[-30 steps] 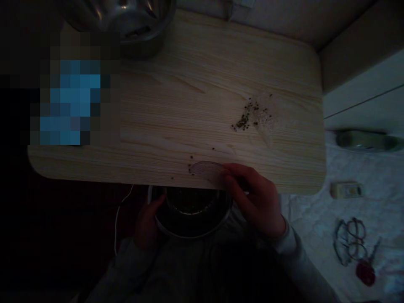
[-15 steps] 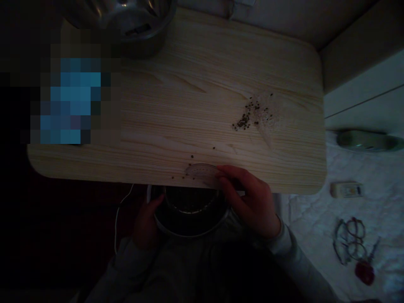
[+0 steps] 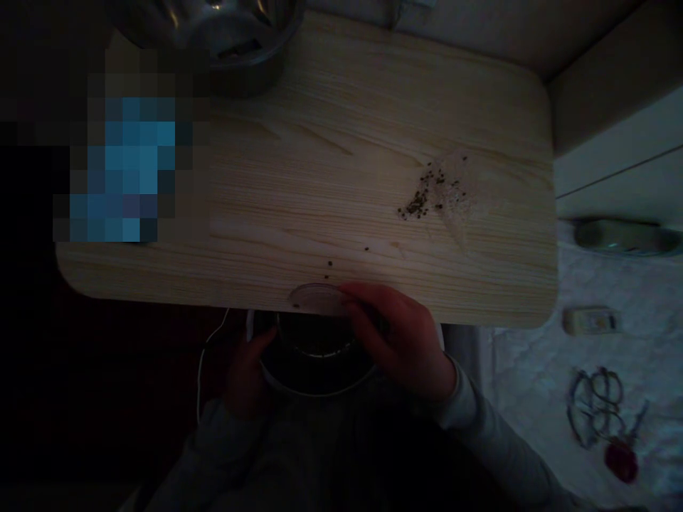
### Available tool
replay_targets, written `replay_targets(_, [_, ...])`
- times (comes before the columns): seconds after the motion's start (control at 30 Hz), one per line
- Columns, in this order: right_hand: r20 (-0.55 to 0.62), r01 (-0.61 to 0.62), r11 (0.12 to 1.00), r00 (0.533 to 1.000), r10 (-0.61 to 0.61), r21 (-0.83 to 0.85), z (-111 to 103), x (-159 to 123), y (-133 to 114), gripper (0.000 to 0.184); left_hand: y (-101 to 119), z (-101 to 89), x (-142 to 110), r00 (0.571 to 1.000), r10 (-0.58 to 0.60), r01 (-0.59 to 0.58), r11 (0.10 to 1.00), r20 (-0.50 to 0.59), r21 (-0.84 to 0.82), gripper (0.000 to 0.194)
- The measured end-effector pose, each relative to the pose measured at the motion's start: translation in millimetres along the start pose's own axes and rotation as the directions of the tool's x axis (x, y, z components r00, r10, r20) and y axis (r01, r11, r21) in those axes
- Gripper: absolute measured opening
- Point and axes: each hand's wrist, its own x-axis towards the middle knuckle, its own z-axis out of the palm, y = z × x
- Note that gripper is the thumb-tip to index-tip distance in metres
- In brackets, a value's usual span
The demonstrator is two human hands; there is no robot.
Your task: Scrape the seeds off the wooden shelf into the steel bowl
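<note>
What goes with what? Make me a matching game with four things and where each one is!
Things:
1. shiny silver metal bowl
2. clear, thin, curved plastic piece
3. dark round container
4. small rectangular off-white object

Places:
A. on the white quilted cloth
B. below the near edge of the pale wooden table, by the left hand
C. at the far left part of the table
D. in the fingers of the right hand

Right pairs: 1-C, 2-D, 3-B, 4-A
</note>
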Motion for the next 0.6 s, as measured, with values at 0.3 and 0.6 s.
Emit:
replay_targets(0.3, [0.001,-0.010,1.000,1.000,0.010,0.006,-6.0,-7.9,-1.0,0.026,8.0,-2.3,-1.6,0.997,-0.065,0.065,0.998,-0.039,0.002,0.023])
replay_targets(0.6, [-0.167,-0.150,0.985,0.977,0.135,-0.081,-8.1,-21.3,7.4,0.030,23.5,3.9,-2.7,0.993,-0.103,0.102,0.995,-0.055,-0.018,0.016])
